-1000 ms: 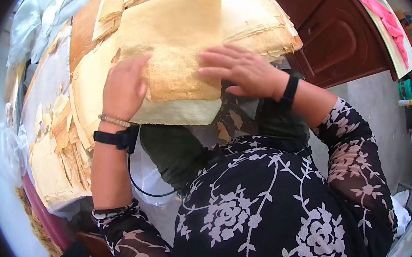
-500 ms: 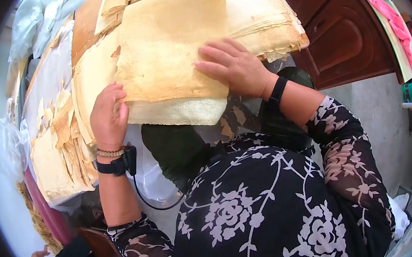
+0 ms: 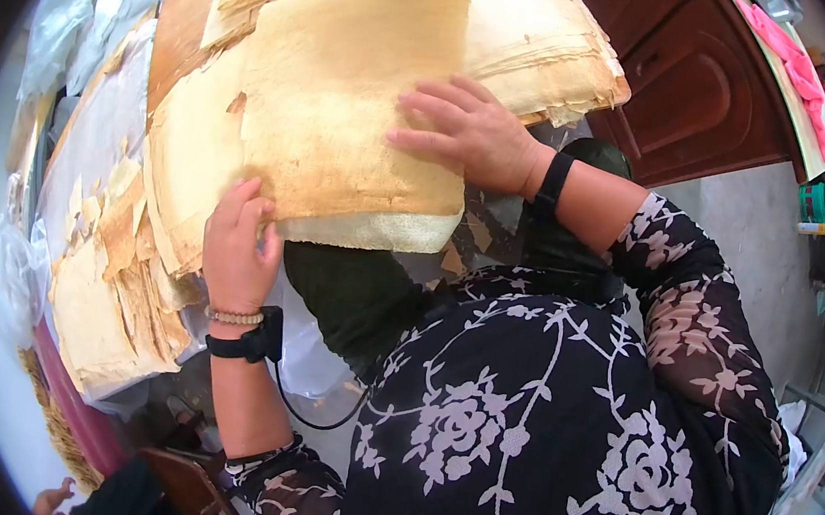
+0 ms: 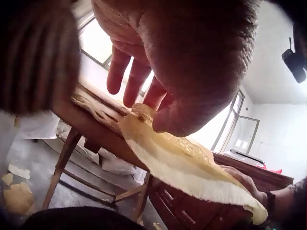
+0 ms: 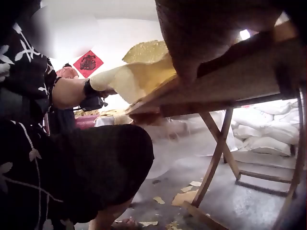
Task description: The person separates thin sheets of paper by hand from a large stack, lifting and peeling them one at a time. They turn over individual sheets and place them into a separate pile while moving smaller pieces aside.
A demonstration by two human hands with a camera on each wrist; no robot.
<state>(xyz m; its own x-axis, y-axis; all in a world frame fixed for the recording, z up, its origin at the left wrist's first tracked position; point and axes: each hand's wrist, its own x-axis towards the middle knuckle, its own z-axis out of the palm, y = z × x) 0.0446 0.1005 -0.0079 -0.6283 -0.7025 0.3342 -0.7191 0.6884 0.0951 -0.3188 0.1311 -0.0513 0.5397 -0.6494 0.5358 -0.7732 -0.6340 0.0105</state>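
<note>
I see left hand (image 3: 244, 255) pinching yellow sheet (image 3: 344, 99) at near left | right hand (image 3: 476, 135), fingers spread wide, over its right edge

Presents as a yellow-tan, roughly rectangular sheet (image 3: 350, 90), spread at 11 o'clock in the head view. Browned along the 6 o'clock edge. Shows a whiter layer (image 3: 385, 232) projecting beneath that edge, bowed in the left wrist view.

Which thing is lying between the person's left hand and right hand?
Between the left hand and the right hand lies a yellowish sheet, a paler strip along its near edge, as the head view shows.
</note>
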